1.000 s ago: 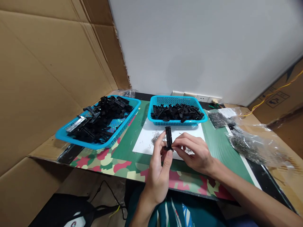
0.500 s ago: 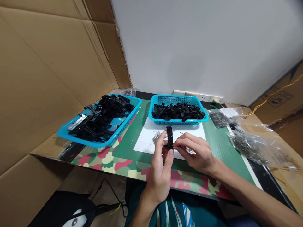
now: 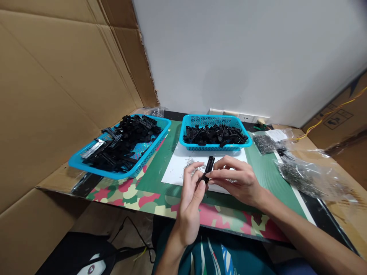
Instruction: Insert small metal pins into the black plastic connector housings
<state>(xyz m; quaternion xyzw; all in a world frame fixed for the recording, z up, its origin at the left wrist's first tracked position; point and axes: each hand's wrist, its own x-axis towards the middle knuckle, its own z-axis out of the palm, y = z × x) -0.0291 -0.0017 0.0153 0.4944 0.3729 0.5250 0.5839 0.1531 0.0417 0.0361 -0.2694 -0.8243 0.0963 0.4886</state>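
Between the thumb and fingers of my left hand (image 3: 189, 206) is a narrow black plastic part (image 3: 210, 164), held above a white sheet (image 3: 173, 170) and tilted slightly to the right. My right hand (image 3: 241, 181) comes in from the right with its fingertips pinched against the lower side of that part. Whatever small thing sits in this pinch is hidden by the fingers. Behind my hands, a pile of tiny metal pieces (image 3: 187, 168) lies on the sheet, and more metal shows beneath my right hand.
Black plastic parts fill a blue basket (image 3: 216, 146) behind the sheet and a larger blue basket (image 3: 151, 156) at left. Clear bags of small metal pieces (image 3: 295, 175) lie at right. Cardboard (image 3: 71, 76) walls the left side; sockets (image 3: 247, 118) line the back wall.
The black part has tipped to the right and sits slightly lower. My right fingers have closed in on its side, and the thin tip that showed above them is out of sight.
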